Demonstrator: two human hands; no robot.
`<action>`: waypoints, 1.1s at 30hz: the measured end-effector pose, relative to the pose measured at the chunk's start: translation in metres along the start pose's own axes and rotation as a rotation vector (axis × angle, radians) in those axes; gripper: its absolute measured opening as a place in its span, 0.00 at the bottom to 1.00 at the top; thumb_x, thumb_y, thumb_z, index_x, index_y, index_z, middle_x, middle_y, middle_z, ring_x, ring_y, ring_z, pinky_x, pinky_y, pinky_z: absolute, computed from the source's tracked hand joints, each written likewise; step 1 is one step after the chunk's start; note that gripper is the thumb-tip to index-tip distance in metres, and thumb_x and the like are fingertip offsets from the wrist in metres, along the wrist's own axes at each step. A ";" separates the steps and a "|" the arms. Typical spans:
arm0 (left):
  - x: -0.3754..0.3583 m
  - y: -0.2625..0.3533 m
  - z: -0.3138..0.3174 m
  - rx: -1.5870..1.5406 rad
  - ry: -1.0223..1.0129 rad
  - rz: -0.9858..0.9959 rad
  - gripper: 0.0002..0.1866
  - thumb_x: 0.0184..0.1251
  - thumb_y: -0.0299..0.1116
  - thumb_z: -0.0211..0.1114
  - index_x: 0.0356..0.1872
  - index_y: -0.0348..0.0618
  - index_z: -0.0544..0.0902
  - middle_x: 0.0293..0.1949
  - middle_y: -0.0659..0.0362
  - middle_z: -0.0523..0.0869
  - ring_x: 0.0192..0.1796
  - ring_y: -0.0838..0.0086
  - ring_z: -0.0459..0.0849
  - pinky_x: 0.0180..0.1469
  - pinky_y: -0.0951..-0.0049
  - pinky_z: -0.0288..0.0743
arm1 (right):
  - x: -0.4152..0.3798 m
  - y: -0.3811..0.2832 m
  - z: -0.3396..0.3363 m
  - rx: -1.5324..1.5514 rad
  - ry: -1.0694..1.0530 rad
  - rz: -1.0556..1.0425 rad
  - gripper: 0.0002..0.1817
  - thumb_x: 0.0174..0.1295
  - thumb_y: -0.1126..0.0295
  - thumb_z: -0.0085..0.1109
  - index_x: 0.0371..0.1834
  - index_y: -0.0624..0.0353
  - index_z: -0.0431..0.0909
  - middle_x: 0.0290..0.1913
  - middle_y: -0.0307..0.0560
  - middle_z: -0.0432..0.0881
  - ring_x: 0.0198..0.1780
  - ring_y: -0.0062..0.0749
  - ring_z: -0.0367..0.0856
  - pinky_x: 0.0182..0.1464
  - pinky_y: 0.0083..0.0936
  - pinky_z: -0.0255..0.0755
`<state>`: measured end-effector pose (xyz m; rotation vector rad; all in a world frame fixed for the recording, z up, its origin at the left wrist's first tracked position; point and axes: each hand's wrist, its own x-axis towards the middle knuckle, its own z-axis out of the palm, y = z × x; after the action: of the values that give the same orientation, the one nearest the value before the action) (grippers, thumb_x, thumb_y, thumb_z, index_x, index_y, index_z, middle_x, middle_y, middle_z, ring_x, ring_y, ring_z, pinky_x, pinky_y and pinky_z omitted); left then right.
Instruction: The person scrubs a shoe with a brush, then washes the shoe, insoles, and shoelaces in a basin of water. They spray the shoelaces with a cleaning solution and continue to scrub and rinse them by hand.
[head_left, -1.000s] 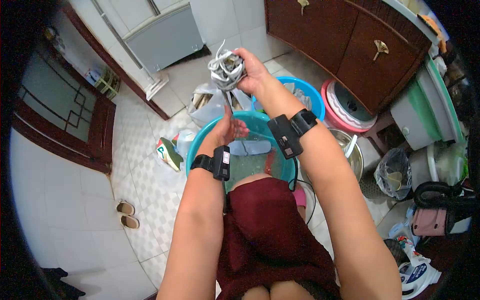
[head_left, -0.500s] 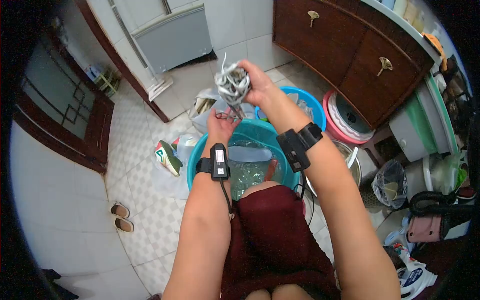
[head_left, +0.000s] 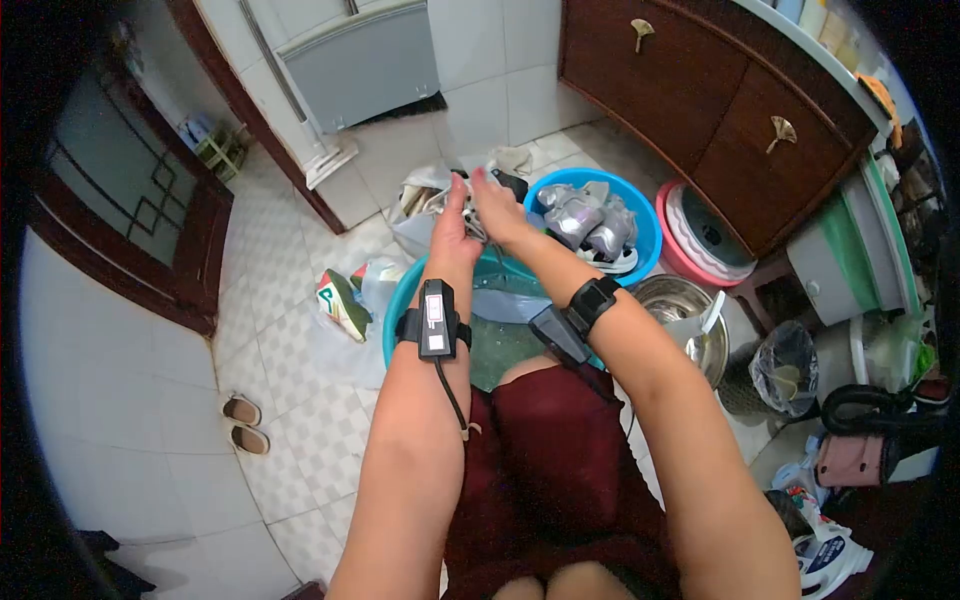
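Observation:
My left hand (head_left: 453,228) and my right hand (head_left: 500,214) are pressed together around a grey-white tangled bundle of laces (head_left: 474,230), held above the far rim of a teal basin (head_left: 393,322) of water. Only small parts of the bundle show between the palms. Both wrists wear black strapped devices. A blue basin (head_left: 645,215) just right of my hands holds grey shoes (head_left: 585,222). My dark red skirt covers my lap below the basin.
A clear plastic bag (head_left: 415,222) lies behind the teal basin and a green-white shoe (head_left: 338,304) to its left. A pink basin (head_left: 682,250), a metal bowl (head_left: 690,315) and a bagged bin (head_left: 785,362) stand at right. Slippers (head_left: 243,424) lie on the tiles; a wooden cabinet (head_left: 700,90) is behind.
My right hand brought the bundle down from high in the air to just above the teal basin. My left hand rose and closed against it.

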<state>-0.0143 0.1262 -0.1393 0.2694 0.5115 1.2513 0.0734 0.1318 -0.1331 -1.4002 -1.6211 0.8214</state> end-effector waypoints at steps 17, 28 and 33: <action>-0.033 -0.010 0.071 -0.075 -0.182 -0.218 0.12 0.58 0.41 0.56 0.31 0.41 0.73 0.27 0.55 0.75 0.24 0.71 0.74 0.21 0.74 0.69 | -0.060 0.083 -0.013 1.275 -0.102 0.775 0.51 0.46 0.22 0.22 0.64 0.48 0.57 0.64 0.51 0.59 0.63 0.51 0.56 0.61 0.56 0.46; -0.012 -0.045 0.038 0.463 0.168 0.232 0.14 0.57 0.41 0.56 0.37 0.40 0.74 0.39 0.50 0.78 0.31 0.62 0.79 0.27 0.69 0.75 | -0.066 0.023 -0.041 1.763 -0.068 0.420 0.41 0.53 0.29 0.32 0.55 0.52 0.69 0.51 0.50 0.74 0.53 0.43 0.72 0.55 0.41 0.65; -0.039 -0.066 0.067 1.775 0.509 0.513 0.21 0.62 0.51 0.50 0.43 0.45 0.77 0.49 0.46 0.72 0.54 0.51 0.68 0.55 0.49 0.56 | -0.059 0.016 -0.043 1.811 -0.110 0.404 0.32 0.55 0.36 0.45 0.47 0.54 0.71 0.47 0.47 0.76 0.48 0.40 0.74 0.50 0.41 0.69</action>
<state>0.0657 0.0745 -0.1035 1.6538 2.0258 0.9909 0.1213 0.0750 -0.1380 -0.2524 -0.1232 1.8507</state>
